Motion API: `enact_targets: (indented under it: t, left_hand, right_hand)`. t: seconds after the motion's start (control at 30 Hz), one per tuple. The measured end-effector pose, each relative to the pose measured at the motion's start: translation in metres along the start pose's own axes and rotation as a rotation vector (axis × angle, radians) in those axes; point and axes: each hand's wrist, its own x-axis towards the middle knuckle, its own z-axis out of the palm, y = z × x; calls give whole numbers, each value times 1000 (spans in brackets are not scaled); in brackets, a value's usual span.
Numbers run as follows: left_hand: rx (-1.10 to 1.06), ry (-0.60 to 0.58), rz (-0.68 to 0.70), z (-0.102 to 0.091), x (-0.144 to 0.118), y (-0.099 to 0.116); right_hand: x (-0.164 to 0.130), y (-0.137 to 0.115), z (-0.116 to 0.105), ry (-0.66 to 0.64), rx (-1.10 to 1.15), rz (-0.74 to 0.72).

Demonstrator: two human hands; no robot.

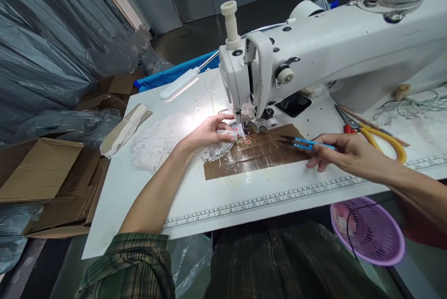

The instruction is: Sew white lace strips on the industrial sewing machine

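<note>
My left hand [209, 132] rests on a piece of white lace [164, 143], pressing its edge down beside the needle area of a white sewing machine [314, 52]. My right hand [344, 154] holds blue thread snips [303, 144] with the tips pointing left, above a patch of brown tape [254, 154] stuck on the white table [139, 196]. The snips' tips are a short way right of the presser foot [249, 126]. The lace spreads leftward from the machine under a bright lamp.
Yellow-handled scissors [380, 136] lie on the table beyond my right hand. A folded cloth bundle [124, 129] sits at the table's left edge. Cardboard boxes [45, 182] and plastic sheeting stand to the left. A purple basket [368, 231] hangs below the table's front right.
</note>
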Motion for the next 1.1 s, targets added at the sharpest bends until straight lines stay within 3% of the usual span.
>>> enact_targets:
  t: [0.1, 0.17, 0.37, 0.53, 0.77, 0.9, 1.1]
  left_hand:
    - [-19, -7, 8, 2, -1, 1]
    - [-23, -11, 8, 4, 0, 0]
    - [-35, 14, 60, 6, 1, -4]
    - [-100, -30, 111, 5, 4, -9]
    - [-117, -32, 127, 5, 6, -10]
    - [-118, -34, 102, 4, 6, -10]
    - [-141, -33, 85, 3, 6, -9]
  right_hand:
    - [-1, -7, 13, -377, 424, 138]
    - [1, -9, 22, -511, 577, 138]
    - [11, -29, 45, -583, 670, -9]
    - [26, -45, 61, -455, 500, -161]
    - [57, -49, 71, -112, -157, -373]
    - [69, -61, 78, 41, -339, -300]
    - [79, -72, 92, 99, -484, -204]
